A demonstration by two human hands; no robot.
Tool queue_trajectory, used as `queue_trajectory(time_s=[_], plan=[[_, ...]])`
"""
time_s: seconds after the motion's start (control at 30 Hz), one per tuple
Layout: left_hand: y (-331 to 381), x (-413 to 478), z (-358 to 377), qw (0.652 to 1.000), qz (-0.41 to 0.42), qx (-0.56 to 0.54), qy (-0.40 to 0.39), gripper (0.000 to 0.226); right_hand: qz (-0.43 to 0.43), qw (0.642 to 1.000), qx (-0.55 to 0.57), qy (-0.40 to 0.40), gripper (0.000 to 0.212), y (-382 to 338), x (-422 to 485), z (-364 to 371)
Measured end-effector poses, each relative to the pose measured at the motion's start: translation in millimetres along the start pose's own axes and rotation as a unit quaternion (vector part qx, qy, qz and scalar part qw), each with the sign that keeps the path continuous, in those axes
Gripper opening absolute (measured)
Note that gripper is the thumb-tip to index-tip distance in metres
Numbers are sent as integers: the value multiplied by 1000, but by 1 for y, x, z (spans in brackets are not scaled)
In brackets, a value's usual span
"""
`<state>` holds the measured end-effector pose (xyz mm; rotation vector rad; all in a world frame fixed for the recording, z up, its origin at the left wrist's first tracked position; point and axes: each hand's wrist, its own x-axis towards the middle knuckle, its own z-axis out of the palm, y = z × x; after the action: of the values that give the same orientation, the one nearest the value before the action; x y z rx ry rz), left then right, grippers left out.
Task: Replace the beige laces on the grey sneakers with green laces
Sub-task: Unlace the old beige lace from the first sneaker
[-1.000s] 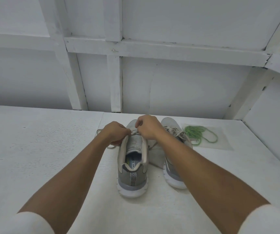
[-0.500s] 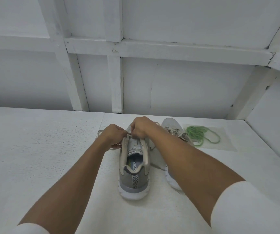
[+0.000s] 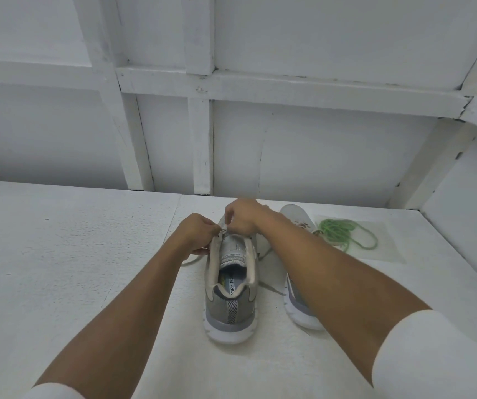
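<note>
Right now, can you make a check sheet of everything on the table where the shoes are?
Surface: white rough tabletop; both shoes stand on it.
Job's things: near grey mesh sneaker, heel toward the camera, with a beige lace trailing out to its left; second grey sneaker to its right, partly hidden by the forearm; coiled green laces further right.
Clutter: clear plastic sheet under the green laces.
Grippers: left hand and right hand both pinch at the beige lace by the near sneaker's eyelets.
Cables: nothing seen.
Surroundings: white boarded wall with battens behind the table.
</note>
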<state>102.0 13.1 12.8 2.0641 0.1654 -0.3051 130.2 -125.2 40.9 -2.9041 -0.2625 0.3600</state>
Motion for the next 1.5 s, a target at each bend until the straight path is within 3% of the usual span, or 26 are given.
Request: queue_trajectory(time_s=[0.17, 0.3, 0.37, 0.47, 0.53, 0.63, 0.8, 0.97, 1.03, 1.13, 1.27, 1.4, 1.5], plan=[[0, -1, 0, 1000, -3, -12, 1, 19, 17, 999, -32, 24, 17, 5, 2, -2], [0, -2, 0, 1000, -4, -12, 3, 19, 111, 979, -50, 161, 28, 27, -3, -21], [0, -1, 1, 1000, -7, -10, 4, 19, 143, 970, -48, 192, 28, 35, -6, -25], [0, -1, 1, 1000, -5, -6, 8, 19, 106, 981, -10, 160, 36, 26, -6, -22], [0, -2, 1, 1000, -4, -2, 9, 18, 50, 995, 7, 81, 40, 12, -4, -13], [0, -3, 1, 1000, -4, 4, 10, 18, 20, 1000, -20, -5, 27, -2, -3, 2], [-1, -3, 2, 1000, -5, -10, 18, 17, 30, 998, -37, 40, 25, 3, -4, -6], [-5, -1, 2, 1000, -7, -21, 20, 18, 109, 976, -50, 184, 30, 27, -8, -29], [-4, -2, 3, 1000, -6, -19, 21, 18, 108, 977, -38, 180, 36, 30, -8, -32], [-4, -2, 2, 1000, -6, -16, 20, 18, 57, 994, 4, 88, 44, 20, -4, -23], [-3, -3, 3, 1000, -9, -13, 22, 19, 17, 1000, 10, -1, 9, 4, 0, 3], [-5, -1, 3, 1000, -6, -19, 23, 19, 18, 999, 13, 33, 20, 4, -1, 5], [-6, 2, 4, 999, -8, -36, 23, 17, 61, 991, -4, 116, 22, 18, -9, -13]])
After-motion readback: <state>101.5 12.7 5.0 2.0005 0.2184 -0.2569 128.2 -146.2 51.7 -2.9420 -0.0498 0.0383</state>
